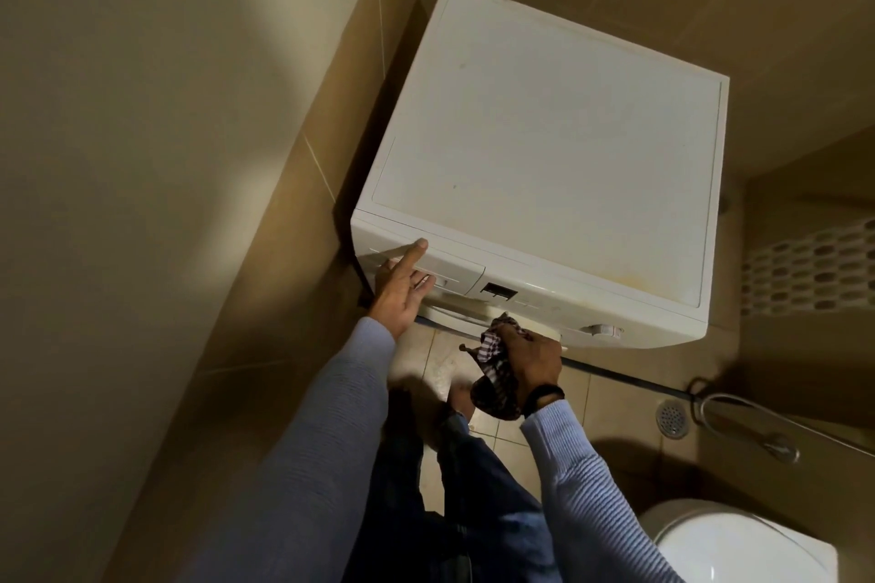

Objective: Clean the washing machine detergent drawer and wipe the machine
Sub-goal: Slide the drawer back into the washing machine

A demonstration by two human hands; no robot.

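A white washing machine (544, 147) stands in a tiled corner, seen from above. Its detergent drawer (450, 272) sits closed at the front left of the control panel. My left hand (400, 289) rests on the drawer front with fingers straight, the index fingertip on the top edge. My right hand (530, 357) grips a bunched checked cloth (495, 374) in front of the machine, below the panel. A small display (497, 290) and a dial (602, 329) sit on the panel to the right of the drawer.
A tiled wall runs close along the machine's left side and behind it. A floor drain (672, 418) and a metal hose (757, 417) lie on the floor at right. A white toilet (738, 544) is at the bottom right. My legs stand on beige floor tiles.
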